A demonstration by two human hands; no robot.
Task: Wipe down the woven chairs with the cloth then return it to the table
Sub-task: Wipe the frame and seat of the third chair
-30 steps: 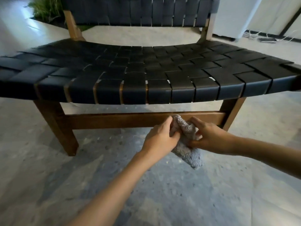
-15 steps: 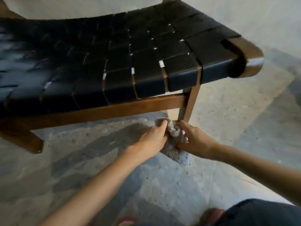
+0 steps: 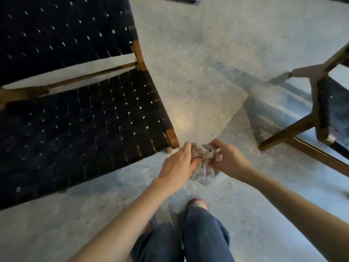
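Note:
A grey fluffy cloth point(image 3: 204, 163) is bunched between both hands, just in front of the near right corner of a black woven chair point(image 3: 79, 118) with a brown wooden frame. My left hand point(image 3: 177, 165) grips the cloth's left side. My right hand point(image 3: 228, 159) pinches its right side. The cloth's lower part hangs loose over the floor. A second woven chair point(image 3: 324, 103) with a dark wooden frame stands at the right edge, only partly in view.
Pale speckled stone floor point(image 3: 207, 82) lies between the two chairs. My legs in blue jeans point(image 3: 194, 237) and a red-edged shoe point(image 3: 198, 204) show at the bottom centre. A dark object sits at the top edge.
The view has risen from low in front of the chair to looking down on its seat. Both hands kept hold of the cloth and came away from the front rail and leg.

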